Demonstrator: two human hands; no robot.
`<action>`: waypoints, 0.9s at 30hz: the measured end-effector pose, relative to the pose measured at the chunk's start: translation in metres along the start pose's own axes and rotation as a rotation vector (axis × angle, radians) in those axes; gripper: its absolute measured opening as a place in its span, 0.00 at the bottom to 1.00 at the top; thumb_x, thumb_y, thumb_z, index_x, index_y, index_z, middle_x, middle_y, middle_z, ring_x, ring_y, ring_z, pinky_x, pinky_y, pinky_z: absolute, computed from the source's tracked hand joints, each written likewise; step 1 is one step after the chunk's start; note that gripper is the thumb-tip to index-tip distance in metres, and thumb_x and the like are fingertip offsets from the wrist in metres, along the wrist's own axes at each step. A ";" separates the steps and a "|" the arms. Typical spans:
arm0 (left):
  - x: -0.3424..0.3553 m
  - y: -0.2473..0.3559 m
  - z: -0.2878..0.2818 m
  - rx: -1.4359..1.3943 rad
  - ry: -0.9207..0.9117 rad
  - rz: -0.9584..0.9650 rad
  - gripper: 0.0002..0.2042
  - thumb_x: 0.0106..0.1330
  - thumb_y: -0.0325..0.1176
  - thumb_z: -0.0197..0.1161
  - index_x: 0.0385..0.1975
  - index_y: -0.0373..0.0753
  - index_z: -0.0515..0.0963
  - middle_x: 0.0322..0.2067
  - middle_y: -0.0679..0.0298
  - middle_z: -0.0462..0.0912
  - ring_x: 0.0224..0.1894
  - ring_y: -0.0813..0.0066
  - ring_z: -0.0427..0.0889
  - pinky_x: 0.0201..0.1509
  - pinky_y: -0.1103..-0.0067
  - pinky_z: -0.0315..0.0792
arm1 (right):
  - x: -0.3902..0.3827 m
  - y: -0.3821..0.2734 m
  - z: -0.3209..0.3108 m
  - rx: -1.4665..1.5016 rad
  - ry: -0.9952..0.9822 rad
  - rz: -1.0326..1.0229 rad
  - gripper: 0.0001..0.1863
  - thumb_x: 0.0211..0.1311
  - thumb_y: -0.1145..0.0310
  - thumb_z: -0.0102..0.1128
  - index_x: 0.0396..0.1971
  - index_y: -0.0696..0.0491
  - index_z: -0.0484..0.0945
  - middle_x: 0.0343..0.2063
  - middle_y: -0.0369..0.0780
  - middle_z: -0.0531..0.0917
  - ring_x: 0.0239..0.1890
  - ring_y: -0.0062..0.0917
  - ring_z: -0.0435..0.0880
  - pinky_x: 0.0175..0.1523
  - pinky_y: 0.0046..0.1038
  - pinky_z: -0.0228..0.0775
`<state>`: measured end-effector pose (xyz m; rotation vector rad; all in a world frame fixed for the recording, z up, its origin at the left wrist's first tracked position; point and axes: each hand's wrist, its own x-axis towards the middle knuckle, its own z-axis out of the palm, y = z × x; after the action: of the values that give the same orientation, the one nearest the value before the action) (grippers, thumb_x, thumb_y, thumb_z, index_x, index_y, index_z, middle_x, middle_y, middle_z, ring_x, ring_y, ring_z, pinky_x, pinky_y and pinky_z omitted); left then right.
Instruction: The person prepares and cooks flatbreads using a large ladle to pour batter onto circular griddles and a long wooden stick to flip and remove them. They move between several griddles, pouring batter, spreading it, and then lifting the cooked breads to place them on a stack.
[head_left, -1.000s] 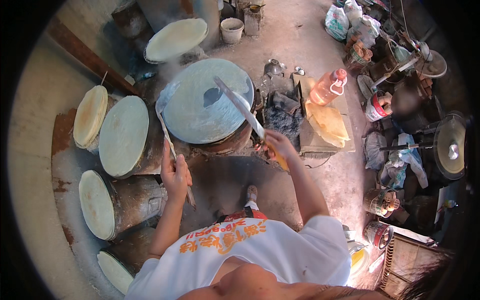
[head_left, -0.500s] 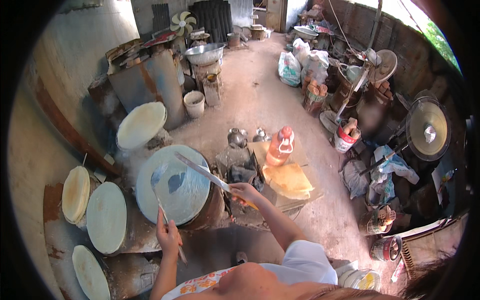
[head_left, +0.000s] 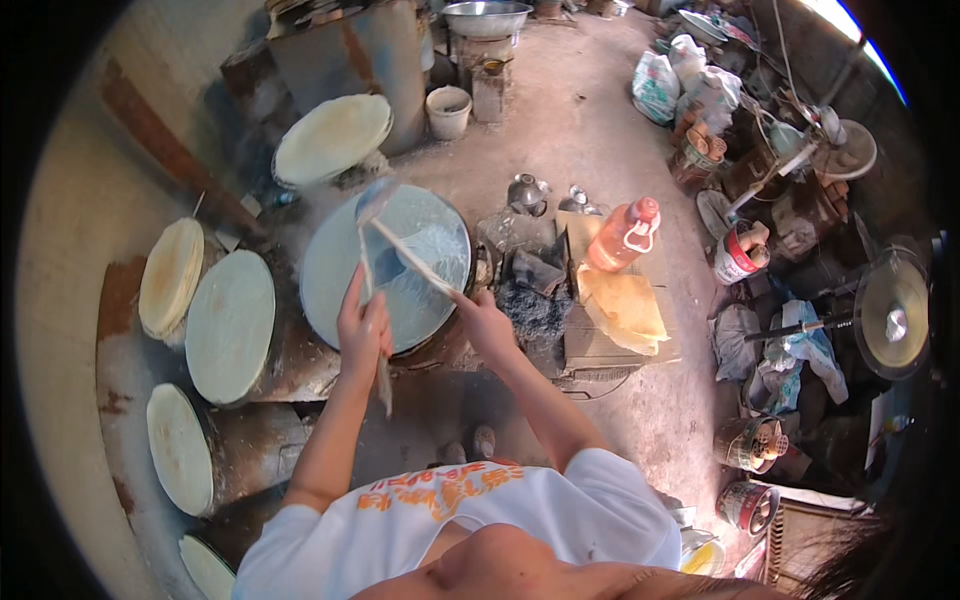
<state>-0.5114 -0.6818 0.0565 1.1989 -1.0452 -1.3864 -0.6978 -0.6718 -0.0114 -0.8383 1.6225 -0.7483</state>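
A wide round griddle [head_left: 325, 290] stands before me, coated with pale batter that has a glossier, streaked patch near its middle right. My left hand [head_left: 366, 328] is closed around a long ladle handle [head_left: 384, 385]. The ladle's bowl [head_left: 374, 200] is over the far part of the griddle. In my right hand [head_left: 487, 325] is a long flat spatula [head_left: 415, 258], its blade slanting over the griddle to the far left. Its tip lies close to the ladle; I cannot tell whether they touch.
Round pale flatbreads [head_left: 230, 328] and a flatbread stack [head_left: 172, 278] stand at left; another flatbread [head_left: 333, 140] lies beyond the griddle. At right, a red-capped bottle [head_left: 622, 235] and folded golden sheets [head_left: 620, 308] sit on cardboard [head_left: 590, 345]. Buckets [head_left: 740, 250] and a fan [head_left: 893, 313] line the right.
The view has tilted downward. The ladle has risen toward the griddle's far side, and the spatula's blade has come in beside it. My hands are closer together.
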 end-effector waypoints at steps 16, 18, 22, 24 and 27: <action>-0.022 0.052 -0.045 -0.485 -0.043 -0.208 0.25 0.70 0.30 0.46 0.67 0.51 0.54 0.17 0.74 0.59 0.10 0.90 0.56 0.09 0.90 0.55 | 0.015 0.042 -0.014 -0.707 0.295 -0.464 0.18 0.64 0.64 0.47 0.54 0.46 0.70 0.37 0.46 0.73 0.33 0.39 0.78 0.38 0.35 0.72; -0.027 0.046 -0.052 -0.511 -0.044 -0.239 0.24 0.71 0.30 0.45 0.66 0.54 0.54 0.17 0.75 0.59 0.10 0.91 0.56 0.09 0.91 0.56 | 0.023 0.063 0.003 -0.569 0.232 -0.403 0.20 0.60 0.68 0.49 0.54 0.42 0.71 0.37 0.43 0.72 0.33 0.38 0.79 0.37 0.34 0.73; -0.032 0.033 -0.084 -0.652 0.053 -0.307 0.22 0.72 0.31 0.44 0.65 0.58 0.56 0.16 0.76 0.58 0.09 0.91 0.57 0.08 0.92 0.55 | 0.022 0.030 0.034 -0.714 0.146 -0.641 0.17 0.61 0.64 0.52 0.51 0.45 0.73 0.37 0.43 0.74 0.34 0.38 0.80 0.38 0.34 0.72; -0.035 0.026 -0.094 -0.778 -0.001 -0.372 0.21 0.72 0.31 0.45 0.63 0.57 0.58 0.16 0.76 0.58 0.09 0.91 0.56 0.08 0.92 0.55 | 0.033 0.021 0.015 -0.554 0.220 -0.581 0.17 0.60 0.64 0.52 0.49 0.48 0.74 0.35 0.44 0.75 0.35 0.38 0.79 0.36 0.34 0.71; -0.022 0.002 -0.085 -0.835 0.064 -0.437 0.19 0.70 0.29 0.49 0.58 0.56 0.63 0.16 0.75 0.59 0.11 0.91 0.58 0.11 0.92 0.56 | 0.021 0.039 0.003 -0.694 0.078 -0.677 0.17 0.62 0.67 0.48 0.51 0.46 0.73 0.34 0.43 0.75 0.32 0.38 0.80 0.35 0.34 0.72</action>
<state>-0.4261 -0.6606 0.0492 0.8352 -0.0831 -1.8394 -0.7036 -0.6683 -0.0558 -1.9383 1.6880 -0.6666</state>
